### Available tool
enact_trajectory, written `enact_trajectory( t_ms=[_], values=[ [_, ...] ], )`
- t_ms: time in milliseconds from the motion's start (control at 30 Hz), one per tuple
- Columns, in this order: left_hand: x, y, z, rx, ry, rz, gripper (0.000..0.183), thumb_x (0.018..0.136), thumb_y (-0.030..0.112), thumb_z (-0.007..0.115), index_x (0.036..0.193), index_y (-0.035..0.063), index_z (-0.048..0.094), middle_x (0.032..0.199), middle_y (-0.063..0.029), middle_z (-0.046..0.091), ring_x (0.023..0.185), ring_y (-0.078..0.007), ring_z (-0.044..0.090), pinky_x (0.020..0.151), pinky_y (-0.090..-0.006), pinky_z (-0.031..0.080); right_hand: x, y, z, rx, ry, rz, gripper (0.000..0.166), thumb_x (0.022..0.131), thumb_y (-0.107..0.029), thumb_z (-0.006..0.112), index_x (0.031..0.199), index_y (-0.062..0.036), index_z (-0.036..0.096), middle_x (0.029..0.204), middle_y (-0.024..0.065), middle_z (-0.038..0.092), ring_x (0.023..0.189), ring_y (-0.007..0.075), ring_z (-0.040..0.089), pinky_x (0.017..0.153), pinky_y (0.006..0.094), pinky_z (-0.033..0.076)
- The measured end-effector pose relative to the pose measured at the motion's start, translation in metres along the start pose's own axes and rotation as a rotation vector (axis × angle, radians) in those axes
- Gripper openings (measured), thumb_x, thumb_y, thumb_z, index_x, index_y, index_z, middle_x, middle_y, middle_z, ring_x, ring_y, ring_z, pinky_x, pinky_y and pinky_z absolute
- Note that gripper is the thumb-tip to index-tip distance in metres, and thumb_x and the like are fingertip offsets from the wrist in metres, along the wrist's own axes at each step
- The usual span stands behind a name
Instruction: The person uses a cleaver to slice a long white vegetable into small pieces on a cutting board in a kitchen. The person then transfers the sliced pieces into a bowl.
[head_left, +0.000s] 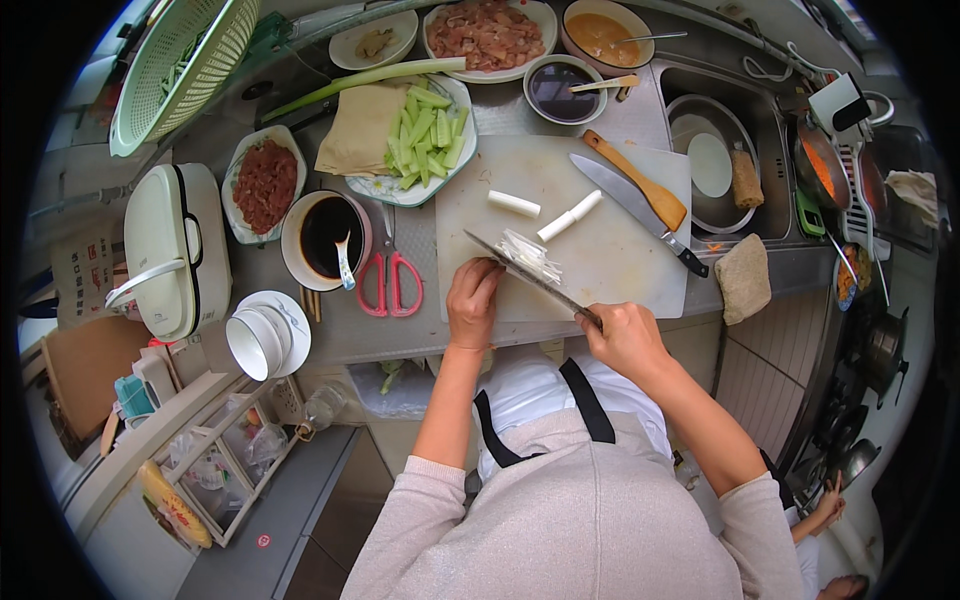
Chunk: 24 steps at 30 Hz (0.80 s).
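Note:
My right hand (626, 337) grips the handle of a kitchen knife (525, 271), its blade slanting across the white cutting board (630, 289). My left hand (472, 296) has its fingers curled against the near side of the blade; whatever lies beneath them is hidden. Just beyond the blade is a small heap of white scallion shreds (529, 255). Farther up the board lie a short scallion white section (514, 203) and a longer, jointed-looking one (570, 216). A second knife (619, 193) and a wooden spatula (637, 180) rest at the board's upper right.
Red-handled scissors (390, 285), a bowl of dark sauce (291, 244) and a plate of cut celery and tofu sheets (409, 196) stand left. Behind are a dark-liquid bowl (531, 105) and sliced meat (487, 37). At right are a sink (776, 150) and another person's hand (829, 504).

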<state>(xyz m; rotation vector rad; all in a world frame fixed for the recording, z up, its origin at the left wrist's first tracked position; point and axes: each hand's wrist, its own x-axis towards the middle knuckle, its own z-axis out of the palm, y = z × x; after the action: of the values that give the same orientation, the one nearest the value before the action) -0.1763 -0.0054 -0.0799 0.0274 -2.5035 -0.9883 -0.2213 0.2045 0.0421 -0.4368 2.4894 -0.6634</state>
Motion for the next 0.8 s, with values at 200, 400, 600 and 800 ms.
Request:
enact_trajectory(
  t_ms=[200,400,600,800],
  values=[
    [0.010,0.000,-0.002,0.038,-0.053,0.069,0.026,0.064,-0.003,0.065,0.089,0.0045,0.069,0.092,-0.0079,0.065,0.091,-0.0266,0.063,0.074,-0.0359,0.053,-0.002,-0.004,-0.010,0.022,-0.024,0.124,0.025,0.086,-0.022,0.062,0.072,-0.0018,0.068,0.060,0.0193,0.060,0.059,0.0391,0.061,0.058,0.0444,0.050],
    [0.005,-0.004,-0.001,0.008,-0.053,0.075,0.026,0.064,-0.003,0.066,0.089,0.0047,0.069,0.089,-0.0070,0.064,0.084,-0.0253,0.063,0.069,-0.0349,0.053,-0.009,-0.001,-0.013,0.021,0.005,0.065,0.022,0.085,-0.020,0.063,0.075,-0.0014,0.068,0.061,0.0189,0.060,0.058,0.0389,0.059,0.056,0.0441,0.047],
    [0.003,-0.007,0.000,-0.010,-0.032,0.090,0.023,0.065,-0.004,0.066,0.087,0.0038,0.069,0.089,-0.0068,0.066,0.082,-0.0254,0.064,0.069,-0.0342,0.053,-0.016,-0.002,-0.027,-0.097,-0.055,0.010,0.019,0.084,-0.019,0.064,0.076,-0.0023,0.069,0.064,0.0181,0.063,0.061,0.0371,0.062,0.059,0.0437,0.050],
    [0.005,-0.005,-0.001,-0.013,-0.050,0.083,0.022,0.065,-0.004,0.066,0.086,0.0039,0.069,0.090,-0.0068,0.066,0.083,-0.0250,0.064,0.069,-0.0335,0.053,-0.015,-0.004,-0.030,-0.124,-0.072,-0.002,0.020,0.083,-0.019,0.064,0.075,-0.0018,0.070,0.062,0.0198,0.063,0.059,0.0376,0.063,0.060,0.0443,0.052]
  ],
)
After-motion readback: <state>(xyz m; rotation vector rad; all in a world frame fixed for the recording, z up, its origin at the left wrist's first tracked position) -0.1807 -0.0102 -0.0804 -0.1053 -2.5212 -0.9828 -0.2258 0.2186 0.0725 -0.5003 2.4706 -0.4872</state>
